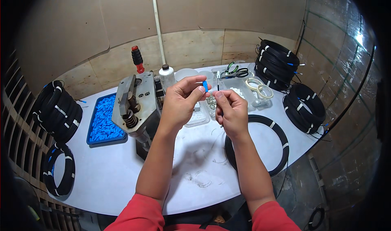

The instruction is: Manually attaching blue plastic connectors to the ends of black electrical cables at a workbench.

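Observation:
Near the middle of the view, my left hand (181, 102) pinches a small blue plastic piece (205, 86) upright between thumb and fingers. Close beside it, my right hand (233, 113) grips a thin black cable (218, 85) whose white tip points upward. The blue piece and the cable end are apart. Under my right forearm lies a coil of black cable (286, 150) bound with white tape. Behind my hands, a clear container (211, 104) of small metallic parts is partly hidden.
To the left stand a metal hand press (142, 94) and a tray (106, 141) heaped with blue pieces. Tape rings (265, 91), scissors (238, 73) and a white bottle (166, 77) sit at the back. Stacked cable coils (277, 64) flank the white table (195, 202).

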The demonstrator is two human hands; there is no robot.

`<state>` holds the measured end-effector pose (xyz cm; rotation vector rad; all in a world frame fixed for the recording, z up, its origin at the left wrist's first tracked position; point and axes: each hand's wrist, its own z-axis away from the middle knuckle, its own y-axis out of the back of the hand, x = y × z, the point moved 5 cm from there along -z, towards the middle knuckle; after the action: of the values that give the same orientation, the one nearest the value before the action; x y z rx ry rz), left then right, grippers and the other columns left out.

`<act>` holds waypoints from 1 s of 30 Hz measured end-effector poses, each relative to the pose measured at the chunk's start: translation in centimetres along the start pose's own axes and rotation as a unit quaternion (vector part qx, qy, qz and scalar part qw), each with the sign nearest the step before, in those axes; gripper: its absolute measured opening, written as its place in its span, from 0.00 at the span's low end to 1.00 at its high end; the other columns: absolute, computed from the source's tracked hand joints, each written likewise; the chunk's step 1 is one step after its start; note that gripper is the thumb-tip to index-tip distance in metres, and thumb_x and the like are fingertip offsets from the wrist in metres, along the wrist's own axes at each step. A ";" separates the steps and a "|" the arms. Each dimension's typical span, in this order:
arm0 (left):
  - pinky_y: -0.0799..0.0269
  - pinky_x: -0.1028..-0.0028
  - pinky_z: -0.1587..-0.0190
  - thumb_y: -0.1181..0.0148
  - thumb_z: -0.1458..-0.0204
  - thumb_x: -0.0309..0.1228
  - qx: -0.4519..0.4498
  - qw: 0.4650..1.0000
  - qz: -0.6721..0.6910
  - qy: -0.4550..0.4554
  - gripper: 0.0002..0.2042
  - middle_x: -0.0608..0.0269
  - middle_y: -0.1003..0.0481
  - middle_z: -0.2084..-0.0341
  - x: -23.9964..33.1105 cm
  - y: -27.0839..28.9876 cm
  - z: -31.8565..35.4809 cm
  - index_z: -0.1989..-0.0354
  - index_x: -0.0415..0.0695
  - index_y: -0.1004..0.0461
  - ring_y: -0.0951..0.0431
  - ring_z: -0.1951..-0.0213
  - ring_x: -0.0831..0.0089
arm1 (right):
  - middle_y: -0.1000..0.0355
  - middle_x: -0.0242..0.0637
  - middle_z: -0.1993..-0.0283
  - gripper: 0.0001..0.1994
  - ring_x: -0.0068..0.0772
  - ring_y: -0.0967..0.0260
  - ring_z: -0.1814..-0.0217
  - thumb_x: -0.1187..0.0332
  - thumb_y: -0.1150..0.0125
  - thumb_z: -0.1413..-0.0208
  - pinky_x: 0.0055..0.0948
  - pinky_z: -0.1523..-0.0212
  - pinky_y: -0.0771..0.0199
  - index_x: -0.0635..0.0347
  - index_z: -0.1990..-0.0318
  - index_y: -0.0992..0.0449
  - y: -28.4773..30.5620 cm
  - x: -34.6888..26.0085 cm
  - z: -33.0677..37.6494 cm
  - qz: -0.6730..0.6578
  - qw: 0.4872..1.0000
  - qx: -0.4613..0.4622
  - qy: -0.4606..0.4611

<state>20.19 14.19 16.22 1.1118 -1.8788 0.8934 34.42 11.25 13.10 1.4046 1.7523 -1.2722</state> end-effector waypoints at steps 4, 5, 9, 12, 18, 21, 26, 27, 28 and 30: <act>0.24 0.73 0.56 0.44 0.44 0.24 -0.017 0.999 0.005 0.027 0.14 0.53 0.22 0.60 -1.6 0.7 -0.3 0.50 0.35 0.28 0.22 0.62 0.73 | 0.36 0.23 0.84 0.10 0.10 0.45 0.87 0.66 0.41 0.40 0.16 0.86 0.46 0.62 0.69 0.25 0.5 0.8 0.8 0.046 0.999 0.001 0.004; 0.24 0.73 0.56 0.44 0.44 0.24 -0.017 0.999 0.003 0.030 0.14 0.53 0.22 0.60 -1.7 0.7 -0.3 0.50 0.35 0.28 0.22 0.62 0.73 | 0.36 0.23 0.84 0.10 0.10 0.45 0.87 0.66 0.41 0.40 0.16 0.86 0.46 0.62 0.69 0.25 0.6 1.1 1.0 0.044 0.999 0.002 0.002; 0.25 0.73 0.56 0.42 0.45 0.25 -0.021 0.997 0.040 0.066 0.14 0.55 0.22 0.61 -2.6 0.6 -0.5 0.50 0.35 0.28 0.22 0.62 0.73 | 0.37 0.21 0.84 0.09 0.08 0.46 0.85 0.66 0.40 0.41 0.15 0.84 0.47 0.62 0.70 0.25 0.8 2.0 1.2 0.066 0.998 0.017 0.018; 0.25 0.74 0.57 0.41 0.45 0.25 -0.025 0.997 0.038 0.067 0.14 0.55 0.22 0.61 -2.6 0.8 -0.5 0.51 0.35 0.27 0.23 0.63 0.73 | 0.37 0.20 0.84 0.10 0.08 0.46 0.84 0.66 0.39 0.41 0.15 0.84 0.48 0.62 0.69 0.25 0.6 2.2 1.4 0.085 0.996 0.008 0.020; 0.25 0.77 0.59 0.42 0.44 0.26 -0.014 0.998 0.038 0.051 0.14 0.55 0.21 0.64 -1.7 1.0 -0.5 0.51 0.33 0.27 0.22 0.65 0.76 | 0.35 0.24 0.84 0.09 0.11 0.42 0.85 0.66 0.40 0.41 0.15 0.84 0.43 0.62 0.69 0.25 0.2 2.1 1.7 0.102 0.994 -0.012 -0.028; 0.25 0.77 0.59 0.42 0.44 0.26 -0.017 0.998 0.022 0.047 0.14 0.55 0.21 0.64 -1.9 1.1 -0.6 0.51 0.33 0.27 0.22 0.65 0.76 | 0.35 0.26 0.84 0.09 0.14 0.40 0.86 0.65 0.40 0.41 0.16 0.85 0.41 0.61 0.68 0.26 0.1 2.7 1.6 0.046 0.997 -0.025 -0.048; 0.24 0.75 0.57 0.41 0.44 0.26 -0.035 0.997 0.012 0.060 0.14 0.52 0.22 0.61 -2.2 1.3 -0.7 0.51 0.34 0.28 0.22 0.63 0.74 | 0.36 0.26 0.84 0.09 0.13 0.43 0.87 0.65 0.43 0.39 0.16 0.87 0.46 0.61 0.67 0.28 0.5 2.7 1.6 0.008 0.998 -0.026 -0.063; 0.24 0.75 0.57 0.41 0.44 0.26 -0.036 0.997 0.014 0.062 0.14 0.52 0.22 0.61 -2.2 1.2 -0.7 0.51 0.34 0.28 0.22 0.63 0.74 | 0.36 0.26 0.84 0.09 0.13 0.43 0.87 0.65 0.43 0.39 0.16 0.87 0.46 0.61 0.67 0.28 0.6 2.7 1.5 0.009 0.998 -0.024 -0.065; 0.24 0.75 0.57 0.41 0.45 0.26 -0.036 0.997 0.011 0.064 0.14 0.52 0.22 0.61 -2.1 1.1 -0.7 0.51 0.34 0.28 0.22 0.63 0.73 | 0.36 0.26 0.84 0.09 0.13 0.43 0.88 0.65 0.43 0.39 0.16 0.87 0.46 0.61 0.67 0.28 0.6 2.7 1.5 0.007 0.998 -0.024 -0.063; 0.24 0.74 0.57 0.41 0.45 0.26 -0.037 0.997 0.010 0.067 0.14 0.52 0.22 0.61 -2.1 1.0 -0.6 0.51 0.34 0.28 0.22 0.63 0.73 | 0.38 0.25 0.84 0.10 0.13 0.43 0.88 0.64 0.45 0.38 0.16 0.88 0.48 0.61 0.67 0.30 0.5 2.8 1.4 0.003 0.998 -0.024 -0.058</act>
<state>20.10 15.87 14.53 0.9659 -1.8010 0.8796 33.90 11.10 9.98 1.2820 1.6878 -1.2742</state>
